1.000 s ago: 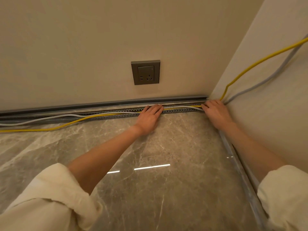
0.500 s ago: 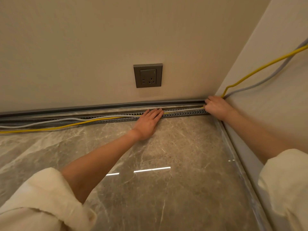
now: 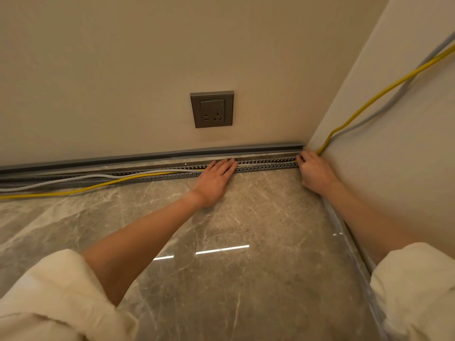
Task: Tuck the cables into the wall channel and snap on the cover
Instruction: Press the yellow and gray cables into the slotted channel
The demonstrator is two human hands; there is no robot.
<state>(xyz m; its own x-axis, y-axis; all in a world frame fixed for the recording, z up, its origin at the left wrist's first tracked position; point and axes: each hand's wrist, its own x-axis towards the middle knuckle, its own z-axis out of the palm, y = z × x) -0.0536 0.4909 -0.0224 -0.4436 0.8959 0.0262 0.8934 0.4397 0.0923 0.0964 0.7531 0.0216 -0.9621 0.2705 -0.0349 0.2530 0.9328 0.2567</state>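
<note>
A grey slotted wall channel (image 3: pixel 266 165) runs along the foot of the back wall. A yellow cable (image 3: pixel 103 185) and a white cable (image 3: pixel 73 178) lie along it on the left, partly outside it. My left hand (image 3: pixel 215 179) lies flat, fingers together, pressing the cables at the channel's middle. My right hand (image 3: pixel 314 169) is curled in the corner, fingers closed where the yellow cable (image 3: pixel 374 98) and a grey cable (image 3: pixel 394 104) come down the right wall. Whether its fingers pinch a cable is hidden.
A grey wall socket (image 3: pixel 212 109) sits on the back wall above the channel. Polished marble floor (image 3: pixel 234 254) fills the foreground. A grey skirting strip (image 3: pixel 344 237) runs along the right wall. My cream sleeves are at both lower corners.
My right hand has drawn back into the corner and curled its fingers shut. My left hand has stayed pressed flat on the channel. The cables between the hands now sit lower in the channel.
</note>
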